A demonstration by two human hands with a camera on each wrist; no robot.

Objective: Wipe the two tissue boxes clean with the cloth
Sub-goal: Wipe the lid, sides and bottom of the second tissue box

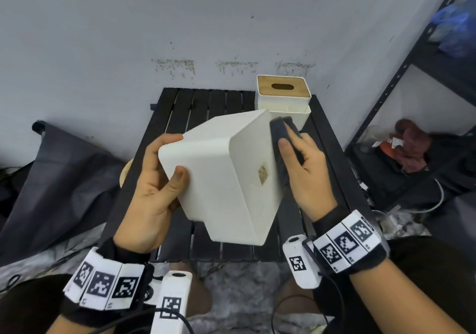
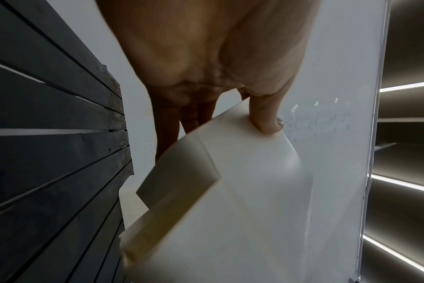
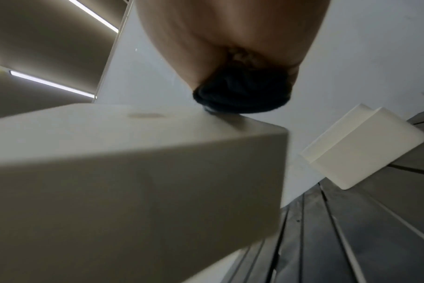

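Observation:
A white tissue box is held tilted above the black slatted table, its underside with a brownish mark facing up. My left hand grips its left end, thumb on top. My right hand holds a folded dark cloth and presses it against the box's right edge. In the right wrist view the cloth touches the box at its upper corner. The second tissue box, white with a wooden slotted lid, stands at the table's far right corner.
A pale wall is right behind the table. A black metal shelf with bags and clutter stands to the right. Dark fabric lies on the left. A round wooden piece peeks out by the table's left edge.

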